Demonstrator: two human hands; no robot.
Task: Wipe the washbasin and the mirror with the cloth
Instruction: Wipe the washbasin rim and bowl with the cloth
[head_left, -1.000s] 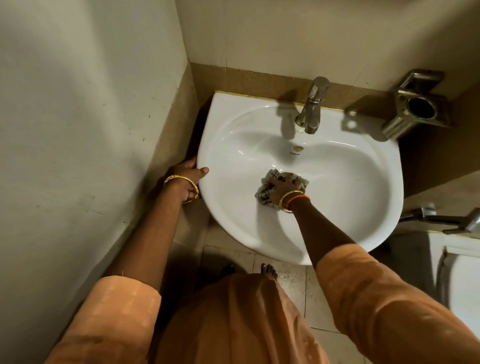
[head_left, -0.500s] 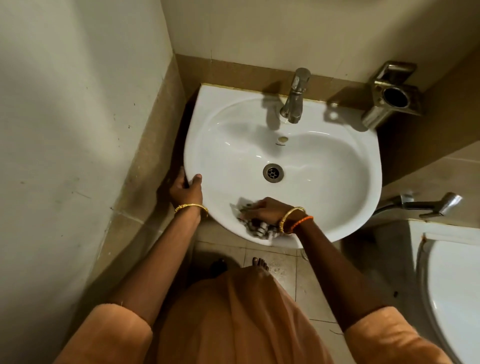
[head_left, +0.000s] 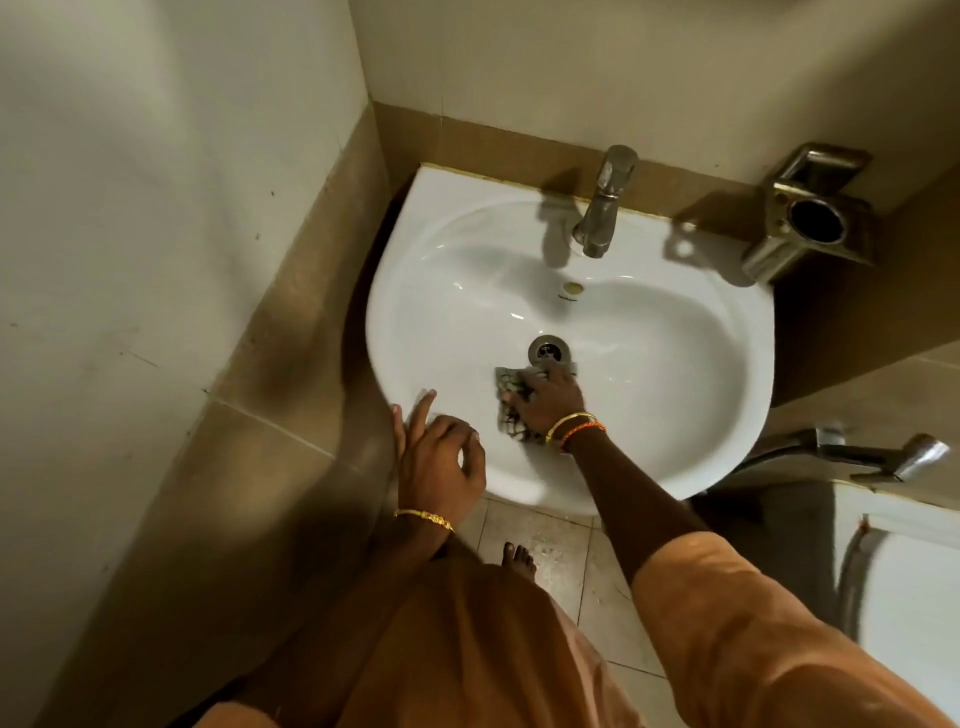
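Cloth (head_left: 511, 395), checked and crumpled, lies under your right hand (head_left: 550, 397) at centre frame, inside the white washbasin (head_left: 675, 364), just below the drain (head_left: 548, 351); your fingers press down over it, bunching it against the bowl. Your left hand (head_left: 441, 462) sits at the basin's lower-left rim, index finger stretched onto the porcelain, the others loosely curled, holding nothing. Tap (head_left: 605, 202) stands at the upper edge of the basin.
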